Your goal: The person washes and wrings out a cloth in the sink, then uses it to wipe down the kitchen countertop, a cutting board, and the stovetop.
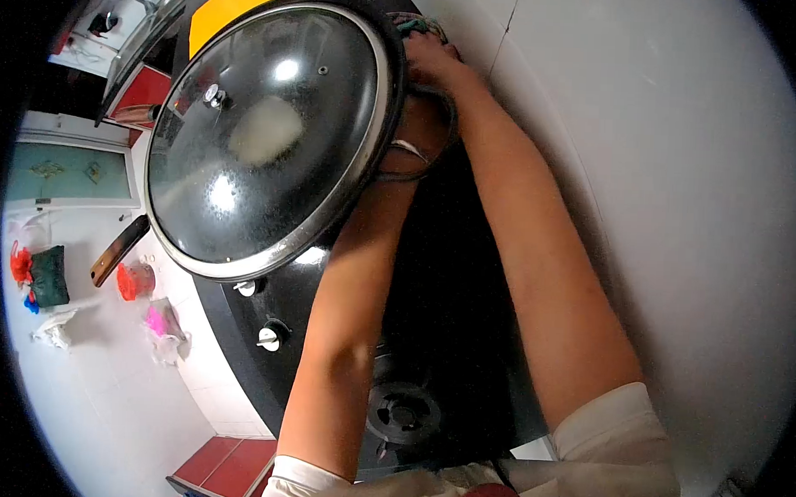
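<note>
A large pan with a domed glass lid (270,148) sits on the black stove, the lid's steel rim and small knob showing. Something pale is visible through the glass. The pan's dark loop handle (453,119) sticks out toward my arms, and its long handle (119,252) points the other way. My left hand (424,127) is behind the loop handle and close to the pan's side; its fingers are hidden. Beyond it, my right hand (431,59) is closed on a patterned cloth (419,24) beside the pan's far edge, against the wall.
A bare gas burner (403,413) is near my body, and stove knobs (270,337) line the front edge. A yellow sheet (240,6) lies past the pan. The tiled wall (680,214) runs close along my right arm. A red tub (136,281) and bags stand on the floor.
</note>
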The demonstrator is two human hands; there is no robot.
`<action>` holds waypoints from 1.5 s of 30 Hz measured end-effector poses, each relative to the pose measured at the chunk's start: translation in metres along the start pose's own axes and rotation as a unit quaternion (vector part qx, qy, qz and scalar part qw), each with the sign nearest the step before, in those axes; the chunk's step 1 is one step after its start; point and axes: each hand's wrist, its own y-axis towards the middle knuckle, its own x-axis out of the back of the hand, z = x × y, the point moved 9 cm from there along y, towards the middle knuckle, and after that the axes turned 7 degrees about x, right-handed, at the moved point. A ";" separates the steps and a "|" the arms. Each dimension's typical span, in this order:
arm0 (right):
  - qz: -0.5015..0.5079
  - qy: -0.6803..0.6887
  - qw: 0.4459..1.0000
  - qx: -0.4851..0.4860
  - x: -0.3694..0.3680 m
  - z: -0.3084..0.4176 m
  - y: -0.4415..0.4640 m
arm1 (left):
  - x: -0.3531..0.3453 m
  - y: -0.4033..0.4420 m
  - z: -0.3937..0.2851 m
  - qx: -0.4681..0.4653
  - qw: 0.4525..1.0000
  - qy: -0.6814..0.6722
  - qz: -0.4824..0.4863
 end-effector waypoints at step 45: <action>-0.015 -0.033 0.948 -0.315 0.028 0.217 -0.718 | 0.161 -0.573 -0.238 -0.413 0.891 0.033 0.187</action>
